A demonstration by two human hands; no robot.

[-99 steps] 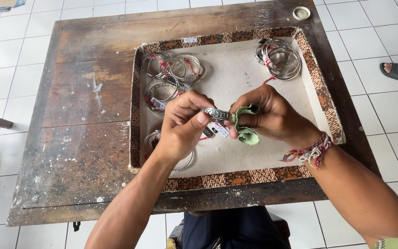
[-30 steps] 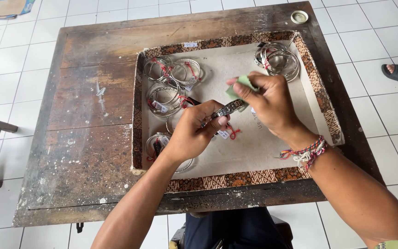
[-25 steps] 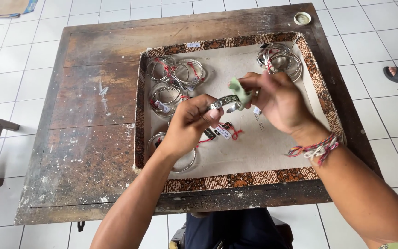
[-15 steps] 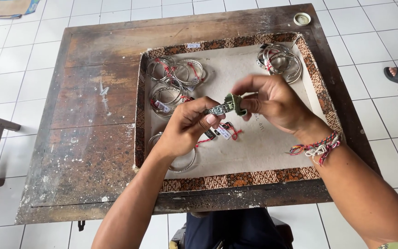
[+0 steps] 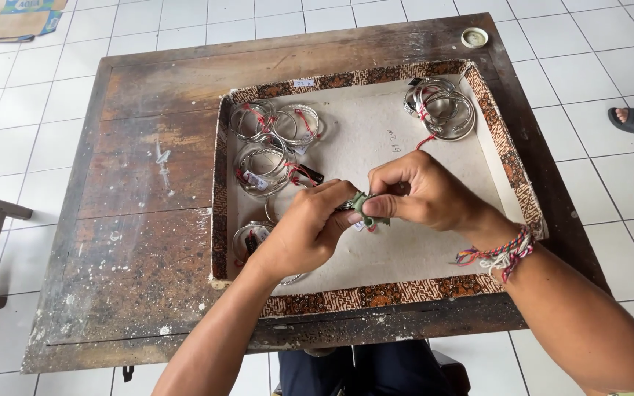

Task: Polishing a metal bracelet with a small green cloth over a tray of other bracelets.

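Over the middle of the shallow tray [image 5: 223, 220] on the worktop [image 5: 141, 147], both hands meet. The left hand [image 5: 304, 233] pinches a small metal piece, largely hidden, while the right hand [image 5: 421, 192] fingers press a green pad [image 5: 365, 205] onto it: apparently rubbing or polishing. Continuing calls for a steady pinch. Bangle clusters [image 5: 277, 143] lie toward the tray's far-left corner.
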